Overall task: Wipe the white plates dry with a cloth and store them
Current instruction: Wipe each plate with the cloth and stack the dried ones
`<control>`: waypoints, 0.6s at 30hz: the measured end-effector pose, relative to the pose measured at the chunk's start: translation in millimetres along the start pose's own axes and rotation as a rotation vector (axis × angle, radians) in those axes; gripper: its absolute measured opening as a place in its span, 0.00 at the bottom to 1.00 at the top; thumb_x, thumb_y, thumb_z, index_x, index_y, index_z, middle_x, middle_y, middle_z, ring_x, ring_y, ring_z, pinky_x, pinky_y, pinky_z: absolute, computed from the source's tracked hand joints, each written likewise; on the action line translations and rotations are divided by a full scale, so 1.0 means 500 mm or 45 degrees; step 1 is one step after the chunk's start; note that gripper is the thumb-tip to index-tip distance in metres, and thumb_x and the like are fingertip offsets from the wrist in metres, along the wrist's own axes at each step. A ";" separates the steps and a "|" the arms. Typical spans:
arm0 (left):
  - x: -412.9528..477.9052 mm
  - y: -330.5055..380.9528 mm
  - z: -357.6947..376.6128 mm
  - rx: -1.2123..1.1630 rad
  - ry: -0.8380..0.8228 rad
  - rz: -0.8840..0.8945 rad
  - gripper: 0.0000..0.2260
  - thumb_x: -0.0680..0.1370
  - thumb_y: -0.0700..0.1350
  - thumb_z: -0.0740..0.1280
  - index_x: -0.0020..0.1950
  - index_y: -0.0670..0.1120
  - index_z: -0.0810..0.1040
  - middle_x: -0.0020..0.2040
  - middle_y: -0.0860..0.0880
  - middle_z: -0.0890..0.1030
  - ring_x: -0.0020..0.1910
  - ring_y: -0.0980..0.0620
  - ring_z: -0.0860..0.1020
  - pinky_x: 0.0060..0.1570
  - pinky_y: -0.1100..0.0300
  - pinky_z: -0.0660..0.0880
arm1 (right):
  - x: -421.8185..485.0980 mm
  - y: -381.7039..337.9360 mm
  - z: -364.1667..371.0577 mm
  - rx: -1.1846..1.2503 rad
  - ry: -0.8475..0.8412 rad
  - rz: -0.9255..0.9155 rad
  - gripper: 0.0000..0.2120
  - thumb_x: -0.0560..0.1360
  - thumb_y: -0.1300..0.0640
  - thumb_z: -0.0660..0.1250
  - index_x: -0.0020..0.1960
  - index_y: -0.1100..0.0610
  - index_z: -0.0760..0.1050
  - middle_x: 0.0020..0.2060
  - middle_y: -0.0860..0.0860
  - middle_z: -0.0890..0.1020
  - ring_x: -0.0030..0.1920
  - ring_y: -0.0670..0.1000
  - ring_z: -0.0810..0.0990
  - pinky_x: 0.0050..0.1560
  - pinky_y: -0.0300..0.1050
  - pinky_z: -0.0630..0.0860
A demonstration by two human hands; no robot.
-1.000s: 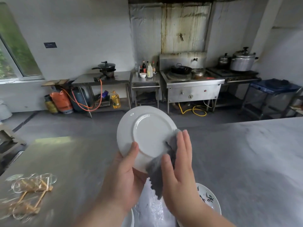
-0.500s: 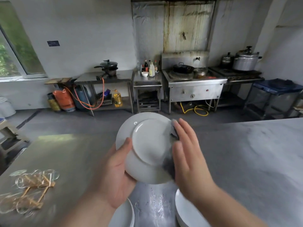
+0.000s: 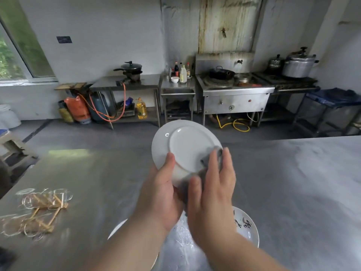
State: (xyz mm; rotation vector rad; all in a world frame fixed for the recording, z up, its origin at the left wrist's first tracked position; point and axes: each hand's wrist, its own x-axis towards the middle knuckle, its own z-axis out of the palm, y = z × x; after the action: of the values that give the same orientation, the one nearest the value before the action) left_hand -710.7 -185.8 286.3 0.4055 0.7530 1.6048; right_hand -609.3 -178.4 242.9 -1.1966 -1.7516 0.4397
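Observation:
I hold a white plate (image 3: 185, 145) up in front of me with its underside facing me. My left hand (image 3: 162, 190) grips its lower left rim, thumb across the back. My right hand (image 3: 214, 184) presses a grey cloth (image 3: 210, 160) against the plate's lower right part, fingers fairly straight over the cloth and the thumb tucked against it. Below my arms, a white plate (image 3: 117, 229) shows at the left and a plate with dark markings (image 3: 245, 225) at the right, both on the steel table.
The steel table (image 3: 93, 177) has water drops near its front middle. Clear glasses on a wooden rack (image 3: 39, 208) lie at the left. A grey counter (image 3: 302, 182) spreads to the right. Stoves, pots, bottles and gas cylinders line the far wall.
My right hand with the cloth slid up the plate's right edge, then back down to its lower right. The plate tilted slightly. The marked plate below is in view again.

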 end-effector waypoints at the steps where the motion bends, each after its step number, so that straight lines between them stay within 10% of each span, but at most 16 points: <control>1: 0.001 -0.013 0.002 0.010 0.021 -0.014 0.26 0.80 0.53 0.65 0.74 0.41 0.75 0.66 0.37 0.82 0.64 0.38 0.82 0.54 0.49 0.84 | -0.023 0.003 0.007 -0.012 -0.014 0.029 0.35 0.84 0.36 0.44 0.85 0.53 0.49 0.84 0.49 0.42 0.84 0.50 0.41 0.80 0.55 0.54; 9: 0.006 -0.063 0.021 -0.023 0.029 -0.048 0.25 0.80 0.52 0.65 0.72 0.39 0.77 0.67 0.36 0.82 0.64 0.39 0.82 0.55 0.49 0.83 | 0.084 0.076 -0.087 0.057 -0.136 0.288 0.33 0.82 0.40 0.50 0.84 0.50 0.53 0.84 0.45 0.51 0.82 0.45 0.49 0.82 0.50 0.54; 15: -0.003 -0.128 0.027 0.013 0.010 -0.230 0.27 0.80 0.54 0.64 0.74 0.40 0.75 0.67 0.37 0.82 0.64 0.37 0.82 0.53 0.48 0.84 | -0.059 0.128 -0.096 -0.068 -0.048 0.028 0.36 0.81 0.39 0.55 0.85 0.51 0.51 0.84 0.47 0.48 0.84 0.51 0.49 0.77 0.48 0.60; 18: -0.005 -0.169 0.018 0.013 -0.017 -0.256 0.24 0.82 0.51 0.63 0.74 0.40 0.75 0.68 0.37 0.81 0.66 0.38 0.81 0.56 0.46 0.84 | -0.013 0.205 -0.152 0.137 -0.111 0.491 0.32 0.83 0.37 0.53 0.84 0.46 0.54 0.81 0.40 0.57 0.81 0.41 0.56 0.77 0.41 0.61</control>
State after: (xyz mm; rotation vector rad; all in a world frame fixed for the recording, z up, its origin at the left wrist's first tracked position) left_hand -641.9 -183.5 236.5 0.3363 0.7672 1.4089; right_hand -490.3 -152.0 204.4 -1.4586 -1.5463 0.8138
